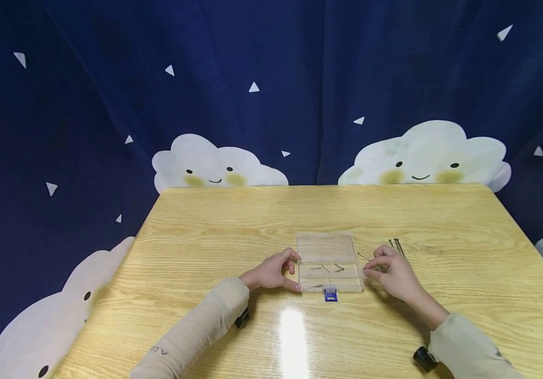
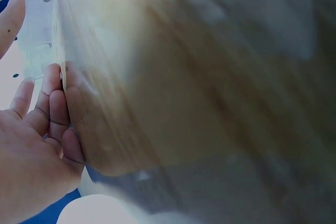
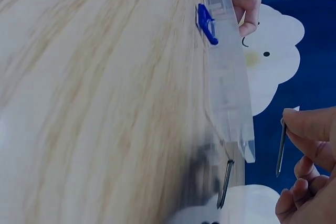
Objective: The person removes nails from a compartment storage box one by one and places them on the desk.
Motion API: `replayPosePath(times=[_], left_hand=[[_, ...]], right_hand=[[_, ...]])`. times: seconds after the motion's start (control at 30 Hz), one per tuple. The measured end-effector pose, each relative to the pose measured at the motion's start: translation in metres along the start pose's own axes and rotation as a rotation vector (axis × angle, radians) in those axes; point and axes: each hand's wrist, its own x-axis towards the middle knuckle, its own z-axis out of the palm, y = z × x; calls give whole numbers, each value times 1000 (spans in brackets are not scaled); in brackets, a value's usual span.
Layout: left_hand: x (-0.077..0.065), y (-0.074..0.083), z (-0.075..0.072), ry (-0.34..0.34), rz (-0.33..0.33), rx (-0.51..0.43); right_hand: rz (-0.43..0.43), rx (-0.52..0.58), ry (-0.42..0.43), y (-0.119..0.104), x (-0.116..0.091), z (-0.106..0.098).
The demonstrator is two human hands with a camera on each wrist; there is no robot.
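Note:
A clear plastic box (image 1: 328,284) with a blue latch (image 1: 330,296) lies with its lid (image 1: 325,247) tipped back. Several small nails (image 1: 339,268) are inside. My left hand (image 1: 273,271) holds the box's left end, thumb at the front corner and a finger farther back. To the right of the box, my right hand (image 1: 394,276) pinches a nail (image 3: 281,153) near its head between thumb and forefinger. A second nail (image 3: 226,184) shows near the box's right end. More nails (image 1: 396,246) lie beyond the right hand, partly hidden by it.
The wooden table (image 1: 205,221) is glossy, with a bright reflection in front of the box. Dark blue curtain (image 1: 271,63) with white clouds hangs behind and beside it. A dark wrist camera (image 1: 425,359) sits by the right sleeve.

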Motion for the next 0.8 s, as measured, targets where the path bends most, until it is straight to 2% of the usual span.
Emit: replayPosePath(times=[0.2,0.47,0.8], left_hand=[[0,0,0,2,-1,16],[1,0,0,1,-10,38],[0,3,-1,7,-2,36]], right_hand=[[72,-29,-28,8,-4,-8],[205,-3,-58,19,-9,-21],[232,-63,-43,35,-18,-25]])
